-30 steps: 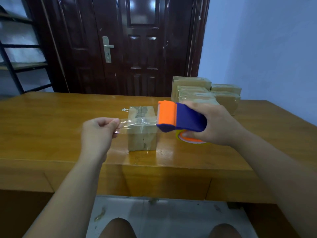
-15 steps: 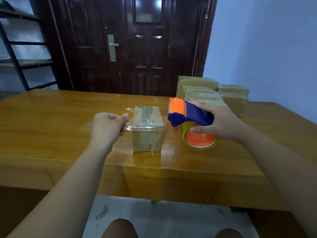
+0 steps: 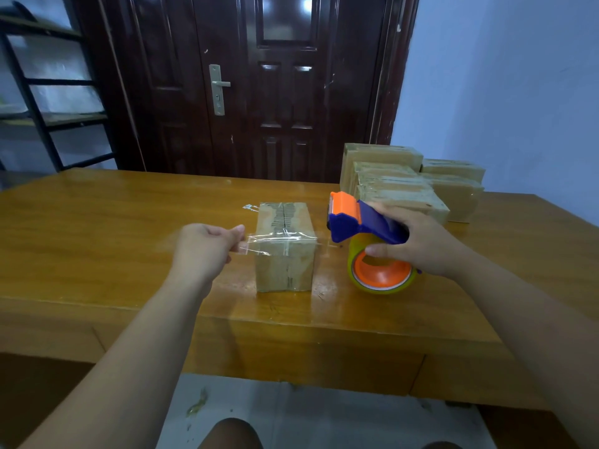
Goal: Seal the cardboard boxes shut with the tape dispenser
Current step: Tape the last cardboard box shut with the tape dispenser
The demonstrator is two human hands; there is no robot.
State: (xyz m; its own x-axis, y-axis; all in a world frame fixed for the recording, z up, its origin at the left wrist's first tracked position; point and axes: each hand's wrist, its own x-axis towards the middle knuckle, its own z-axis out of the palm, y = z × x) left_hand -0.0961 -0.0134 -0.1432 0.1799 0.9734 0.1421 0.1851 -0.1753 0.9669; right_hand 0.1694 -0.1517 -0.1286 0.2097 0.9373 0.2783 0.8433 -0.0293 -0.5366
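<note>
Nothing readable in front of me right now. The small brown cardboard box point(image 3: 285, 270) has dark marks along its top seam, but they're too smeared to make out as letters or numbers.

Cardboard box point(image 3: 285, 254) beside blue-orange tape dispenser point(image 3: 363, 222)

Now tape strip point(image 3: 281, 236) low across the cardboard box point(image 3: 285, 270) top, tape dispenser point(image 3: 359, 220) lower, farther right.
</note>
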